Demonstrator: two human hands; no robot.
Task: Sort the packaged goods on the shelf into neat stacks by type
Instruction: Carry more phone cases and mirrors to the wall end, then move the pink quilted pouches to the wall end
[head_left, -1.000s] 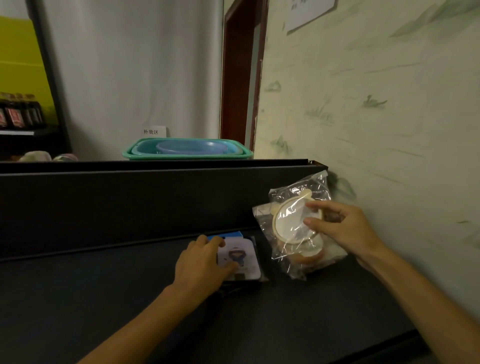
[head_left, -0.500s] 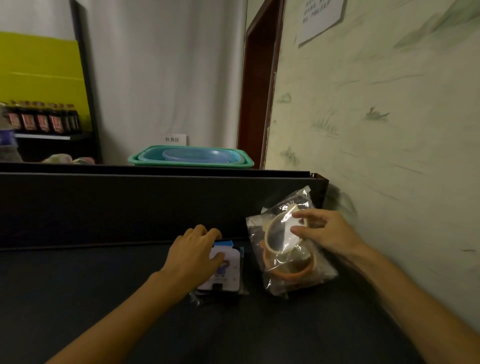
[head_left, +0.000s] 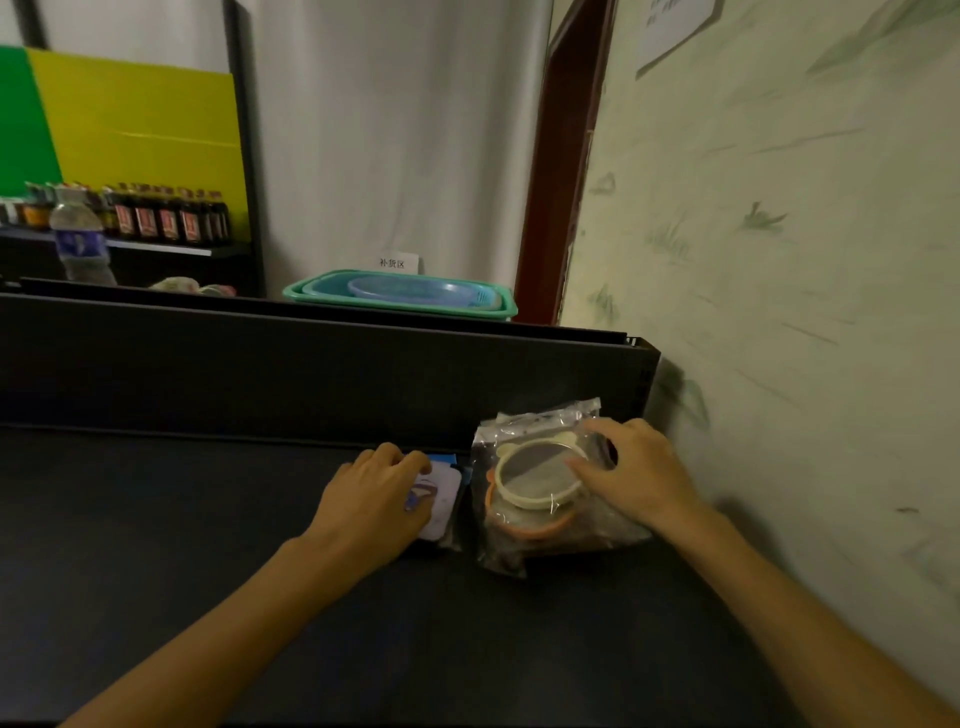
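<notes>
A clear plastic bag (head_left: 535, 525) with a cream ring and an orange ring inside lies flat on the dark shelf (head_left: 156, 530), close to the right wall. My right hand (head_left: 639, 473) lies on its right side, with the thumb and fingers curled on the bag near the cream ring. Just left of the bag sits a small white and blue packet (head_left: 442, 501) in clear wrap. My left hand (head_left: 374, 499) covers most of it, fingers curled over its far edge.
The shelf's dark back panel (head_left: 311, 374) rises behind both packs, and a patterned wall (head_left: 779, 312) closes off the right side. Beyond the panel are stacked teal basins (head_left: 400, 296), a row of dark sauce bottles (head_left: 166, 218) and a water bottle (head_left: 80, 239).
My right hand has lowered the ring bag from upright to flat on the shelf. My left hand stayed on the small packet. The camera has tilted up.
</notes>
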